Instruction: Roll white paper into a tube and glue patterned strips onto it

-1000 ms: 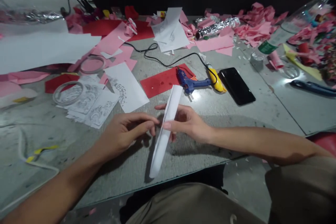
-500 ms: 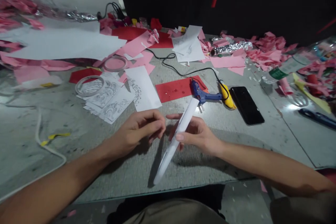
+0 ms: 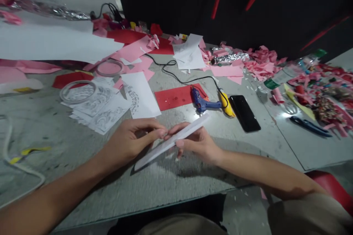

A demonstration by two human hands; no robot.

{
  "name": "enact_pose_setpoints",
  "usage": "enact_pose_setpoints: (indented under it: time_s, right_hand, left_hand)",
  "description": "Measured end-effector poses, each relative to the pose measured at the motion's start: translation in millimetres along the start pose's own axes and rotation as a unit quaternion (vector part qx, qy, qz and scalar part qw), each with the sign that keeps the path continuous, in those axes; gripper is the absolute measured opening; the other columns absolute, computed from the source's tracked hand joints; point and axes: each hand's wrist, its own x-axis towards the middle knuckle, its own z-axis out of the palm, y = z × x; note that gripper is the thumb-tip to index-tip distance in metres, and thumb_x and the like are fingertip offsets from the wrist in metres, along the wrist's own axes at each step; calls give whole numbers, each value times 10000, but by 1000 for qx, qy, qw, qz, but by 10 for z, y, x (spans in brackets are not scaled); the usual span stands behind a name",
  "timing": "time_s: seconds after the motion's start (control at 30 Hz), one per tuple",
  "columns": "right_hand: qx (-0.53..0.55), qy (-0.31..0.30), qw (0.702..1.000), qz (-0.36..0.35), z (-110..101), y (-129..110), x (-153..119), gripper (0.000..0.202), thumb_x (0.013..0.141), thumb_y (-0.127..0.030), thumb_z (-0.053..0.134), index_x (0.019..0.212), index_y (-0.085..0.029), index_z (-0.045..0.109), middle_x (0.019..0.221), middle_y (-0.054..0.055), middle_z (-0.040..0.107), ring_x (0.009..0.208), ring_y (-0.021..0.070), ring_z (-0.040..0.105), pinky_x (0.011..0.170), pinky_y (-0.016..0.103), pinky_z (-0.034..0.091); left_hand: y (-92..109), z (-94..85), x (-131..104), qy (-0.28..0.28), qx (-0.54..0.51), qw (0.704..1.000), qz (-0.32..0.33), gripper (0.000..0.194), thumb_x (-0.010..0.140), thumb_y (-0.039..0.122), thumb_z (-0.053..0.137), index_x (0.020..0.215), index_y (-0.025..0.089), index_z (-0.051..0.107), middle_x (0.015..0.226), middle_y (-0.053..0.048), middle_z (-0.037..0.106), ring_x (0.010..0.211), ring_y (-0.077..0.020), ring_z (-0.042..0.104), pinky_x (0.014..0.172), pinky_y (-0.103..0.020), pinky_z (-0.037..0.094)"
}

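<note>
My right hand (image 3: pixel 202 145) grips a long, narrow white paper tube (image 3: pixel 157 152), which looks rolled or folded flat, with the thumb on the near side and fingers behind. The tube slants from lower left to upper right above the table. Close to its far side is my left hand (image 3: pixel 132 137), thumb and fingertips pinched together beside my right fingertips. Whatever is in that pinch, if anything, is too small to make out. Beyond the tube's upper end a blue glue gun (image 3: pixel 204 102) lies on a red paper strip (image 3: pixel 173 98).
Printed white sheets (image 3: pixel 102 106) lie at left under a tape roll (image 3: pixel 78 91). A black phone (image 3: pixel 245 113) and yellow-handled tool (image 3: pixel 227 104) lie right of the glue gun, whose black cord (image 3: pixel 187 82) runs back. Pink scraps (image 3: pixel 264 60), a plastic bottle (image 3: pixel 284 75) and a dark cutter (image 3: pixel 310 126) are farther right.
The paper tube has tipped from steep to a flatter slant, its lower end swinging left. My left fingertips have come together against my right fingertips. The view has turned slightly right.
</note>
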Motion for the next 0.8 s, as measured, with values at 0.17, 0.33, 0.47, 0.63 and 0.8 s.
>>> enact_pose_setpoints:
  time_s: [0.17,0.33,0.47,0.63,0.8]
  right_hand:
    - [-22,4,1000,-20,22,-27,-25,276,881,-327,874,1120,-224,782,1200,69,769,1000,169,735,722,254,678]
    - [-32,55,998,-26,47,5,-43,225,872,-337,881,1050,-242,782,1136,63,772,1007,184,736,716,260,660]
    - [-28,70,997,-30,21,38,-62,195,869,-334,877,1018,-246,789,1118,72,779,1011,211,740,720,279,644]
    - [-60,120,991,-26,37,19,-85,169,890,-359,850,1019,-260,802,1116,73,789,981,216,736,799,325,629]
    - [-60,129,989,-28,37,2,-71,187,873,-372,857,1011,-264,790,1134,73,784,934,211,724,765,325,626]
  left_hand:
    - [33,-7,-5,45,55,994,81,68,930,270,769,895,253,825,880,-8,783,809,-152,694,739,-260,510]
    - [4,6,-17,15,125,985,115,234,1045,320,626,904,229,789,875,-16,773,784,-151,689,724,-269,499]
    - [-69,43,-3,-5,200,968,151,282,971,494,753,1051,227,790,915,-25,779,828,-182,690,746,-289,468]
    - [-89,81,-3,-68,210,967,124,336,1026,508,675,981,205,814,791,-14,738,718,-156,647,684,-285,390]
    - [-92,99,-6,-55,190,975,103,320,1007,500,706,1018,195,803,830,-11,753,729,-145,639,673,-281,382]
